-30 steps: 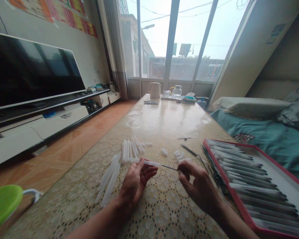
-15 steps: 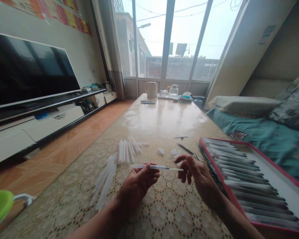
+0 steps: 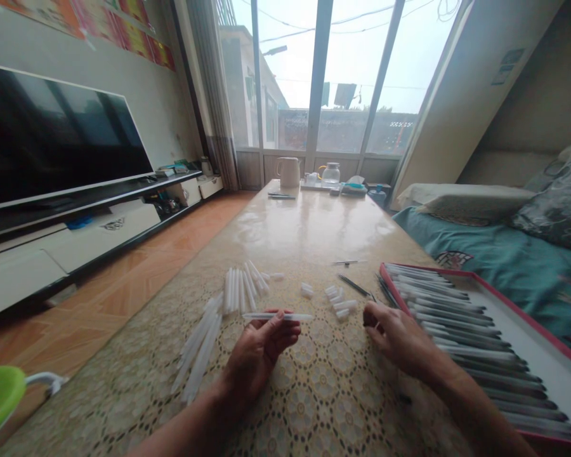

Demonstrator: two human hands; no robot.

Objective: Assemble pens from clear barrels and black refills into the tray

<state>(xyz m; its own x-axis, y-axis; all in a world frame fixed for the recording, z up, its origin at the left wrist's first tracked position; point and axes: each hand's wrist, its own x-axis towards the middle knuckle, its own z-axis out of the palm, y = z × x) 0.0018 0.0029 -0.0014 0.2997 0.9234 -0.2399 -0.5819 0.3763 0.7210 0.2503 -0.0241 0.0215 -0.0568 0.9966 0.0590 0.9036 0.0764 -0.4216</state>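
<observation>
Between thumb and fingers, my left hand [image 3: 265, 339] pinches a slim white pen barrel [image 3: 295, 316], held nearly level above the table. My right hand [image 3: 397, 333] has its fingers curled together by the table, beside the dark pen refills [image 3: 387, 291] along the box's left edge. Its fingertips hide whatever they grip. Short white pen caps [image 3: 340, 303] lie between the hands. Left of my left hand are several white barrels [image 3: 238, 289] and a pile of longer white tubes [image 3: 200, 346]. A dark refill [image 3: 353, 285] lies beyond my right hand.
A pink-edged box [image 3: 518, 304] at the right holds rows of pens [image 3: 476, 349]. At the table's far end stand a kettle [image 3: 289, 172], a glass jug [image 3: 332, 174] and a tissue pack [image 3: 353, 187]. A green seat [image 3: 0, 403] is at the lower left.
My right hand has moved right and down to the refills, its fingers curling in. The thin piece that stuck out of the barrel's right end no longer shows. My left hand has barely shifted.
</observation>
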